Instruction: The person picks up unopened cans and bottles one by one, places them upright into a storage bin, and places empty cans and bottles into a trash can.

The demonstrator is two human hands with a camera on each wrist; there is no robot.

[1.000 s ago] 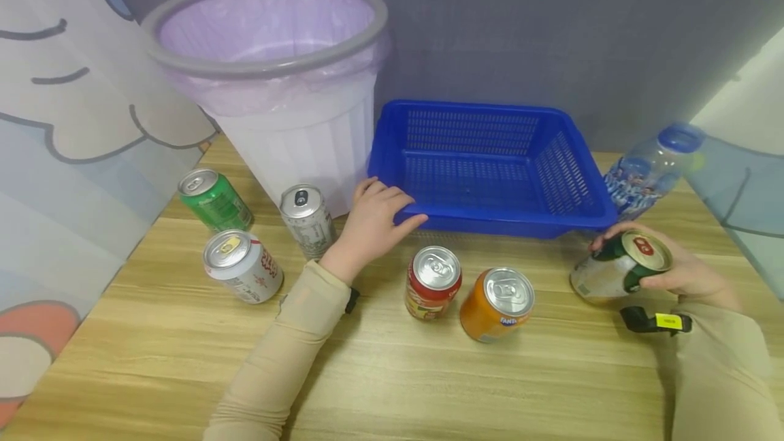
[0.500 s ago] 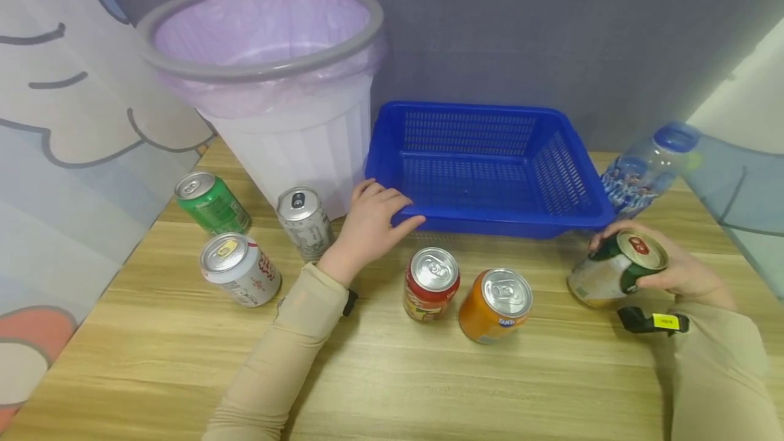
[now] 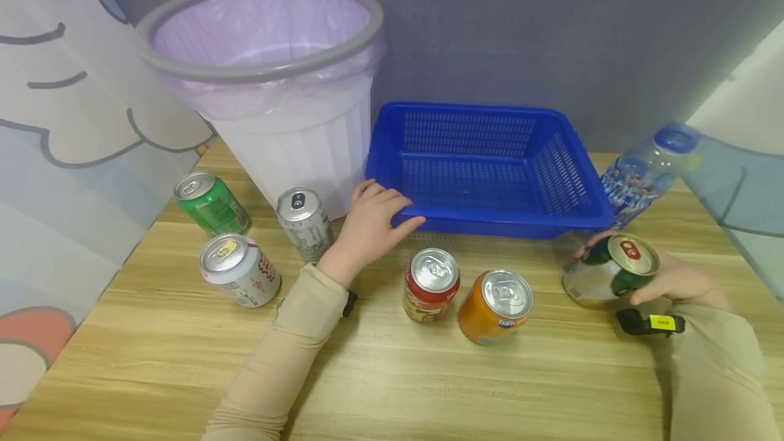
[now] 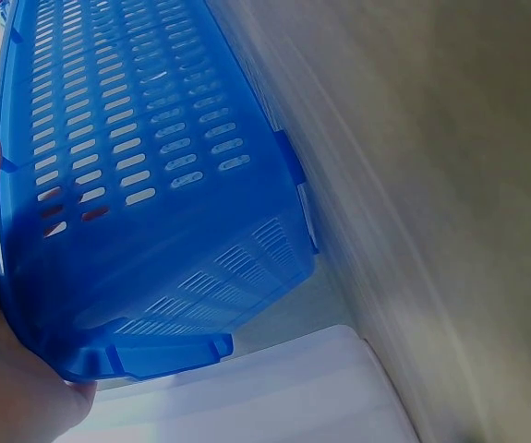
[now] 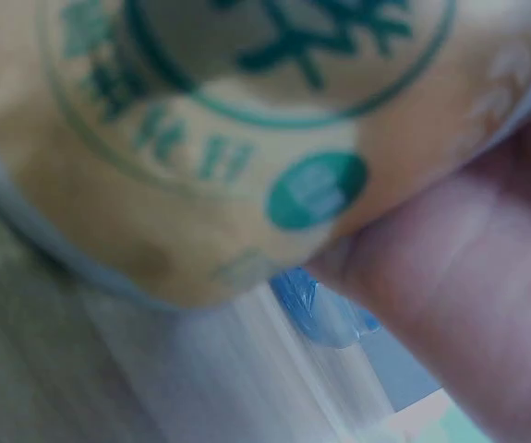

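At the near left corner of the blue plastic basket (image 3: 490, 221), my left hand (image 3: 375, 222) holds the rim. The left wrist view shows the thumb and fingers (image 4: 25, 392) around that corner of the basket's slotted wall. My right hand (image 3: 680, 278) grips a green and pale drink can (image 3: 603, 274) with a red pull tab, thumb on the near side and fingers behind. Its printed label fills much of the right wrist view. Between the hands stand a red can (image 3: 431, 291) and an orange Fanta can (image 3: 495, 315), both upright.
A tall white bin (image 3: 300, 148) with a purple liner stands at the back left. Before it are a green can (image 3: 217, 209), a silver-grey can (image 3: 308, 226) and a white can (image 3: 248, 278). A blue-capped plastic bottle (image 3: 649, 172) stands right of the basket.
My right hand has shifted slightly left and toward me with the green and pale can. The left hand stays on the basket corner, and the other cans have not moved.
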